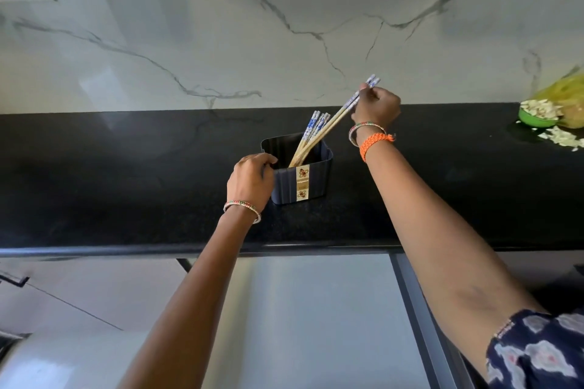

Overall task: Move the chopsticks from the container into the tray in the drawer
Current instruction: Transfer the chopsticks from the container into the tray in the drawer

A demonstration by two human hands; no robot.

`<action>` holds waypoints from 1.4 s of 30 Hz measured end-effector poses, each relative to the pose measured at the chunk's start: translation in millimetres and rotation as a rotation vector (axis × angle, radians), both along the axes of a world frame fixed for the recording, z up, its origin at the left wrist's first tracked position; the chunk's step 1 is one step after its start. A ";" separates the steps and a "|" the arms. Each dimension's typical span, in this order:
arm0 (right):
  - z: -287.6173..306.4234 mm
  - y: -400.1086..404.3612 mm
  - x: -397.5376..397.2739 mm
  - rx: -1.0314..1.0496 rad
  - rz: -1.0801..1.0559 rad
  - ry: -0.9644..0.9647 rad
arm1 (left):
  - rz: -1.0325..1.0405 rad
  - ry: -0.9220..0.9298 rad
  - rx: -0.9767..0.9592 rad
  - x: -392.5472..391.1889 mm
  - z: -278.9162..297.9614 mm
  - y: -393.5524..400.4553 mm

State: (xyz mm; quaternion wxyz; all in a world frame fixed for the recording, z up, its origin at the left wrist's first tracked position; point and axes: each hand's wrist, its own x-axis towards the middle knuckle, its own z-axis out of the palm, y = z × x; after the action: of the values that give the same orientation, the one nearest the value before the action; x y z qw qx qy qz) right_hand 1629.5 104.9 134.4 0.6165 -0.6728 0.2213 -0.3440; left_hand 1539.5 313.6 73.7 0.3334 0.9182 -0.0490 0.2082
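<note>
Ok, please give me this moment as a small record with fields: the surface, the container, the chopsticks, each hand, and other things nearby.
surface: black countertop below a marble wall
container: dark square container with a floral label, upright on the countertop
chopsticks in container: several chopsticks, leaning, patterned ends up
left hand: left hand holds the container's left rim
right hand: right hand grips a pair of chopsticks near the patterned ends; their tips are inside the container
nearby: green bowl at far right, pale scraps around it
drawer and tray: not visible
</note>
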 end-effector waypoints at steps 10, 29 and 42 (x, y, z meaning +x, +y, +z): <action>-61.7 -3.9 -186.5 0.894 0.076 0.033 | 0.106 0.183 -0.389 -87.9 -35.4 14.3; -285.4 64.9 -402.8 1.041 -0.189 0.755 | 0.232 1.062 -0.428 -284.1 -234.5 86.6; -279.4 70.8 -400.0 0.906 0.137 0.904 | 0.215 0.999 -0.512 -286.4 -231.4 81.5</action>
State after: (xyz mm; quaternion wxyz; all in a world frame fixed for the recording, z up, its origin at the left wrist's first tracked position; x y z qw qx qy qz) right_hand 1229.5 175.8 -145.0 0.7060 -0.4370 0.5391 0.1412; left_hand 1253.1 395.2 -157.8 0.5049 0.7950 0.2601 -0.2131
